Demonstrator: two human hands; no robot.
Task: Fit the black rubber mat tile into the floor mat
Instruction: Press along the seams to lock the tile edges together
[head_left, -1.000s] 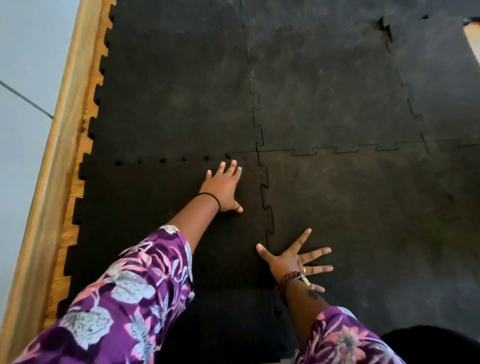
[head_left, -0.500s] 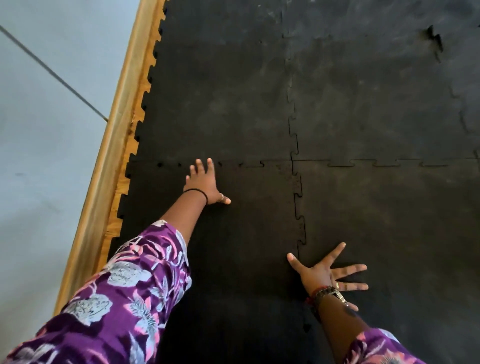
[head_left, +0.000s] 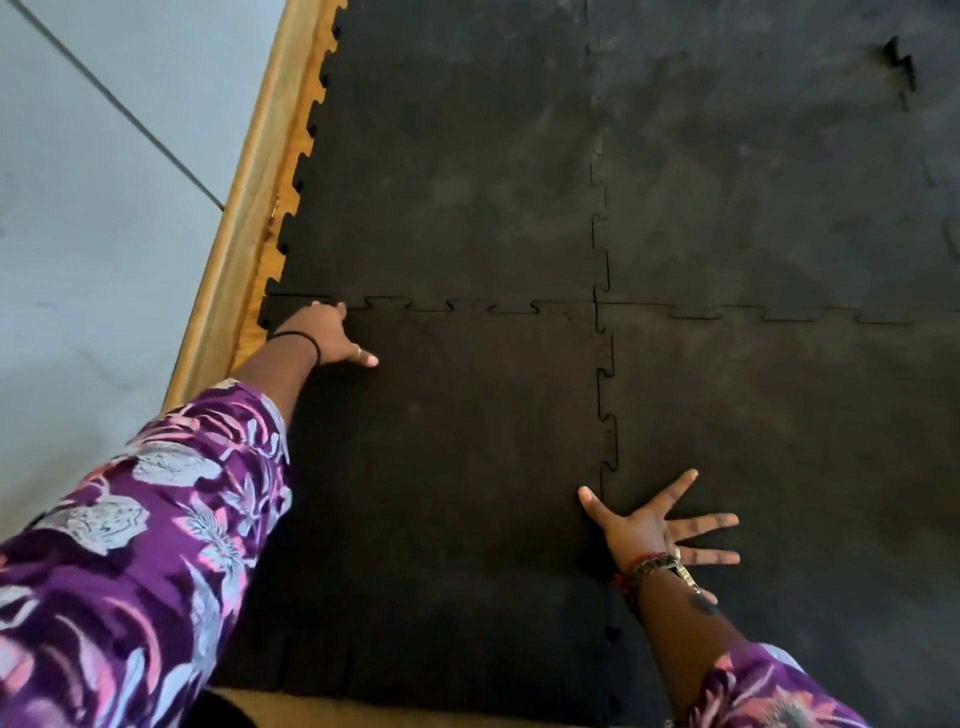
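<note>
The black rubber mat tile (head_left: 447, 467) lies flat at the near left, its toothed edges meshed with the floor mat (head_left: 727, 208) along its far and right seams. My left hand (head_left: 327, 335) presses palm down on the tile's far left corner, beside the far seam, fingers together. My right hand (head_left: 660, 525) lies flat with fingers spread wide, the thumb on the tile and the other fingers on the neighbouring tile across the right seam. Neither hand holds anything.
A wooden border (head_left: 244, 218) runs along the mat's left edge, with a grey floor (head_left: 93, 208) beyond it. A lifted or gapped joint (head_left: 898, 62) shows at the far right. Bare wood floor (head_left: 322, 709) shows below the tile's near edge.
My left hand has slid left along the far seam to the tile's far left corner. My right hand stays spread on the right seam. The view has shifted left.
</note>
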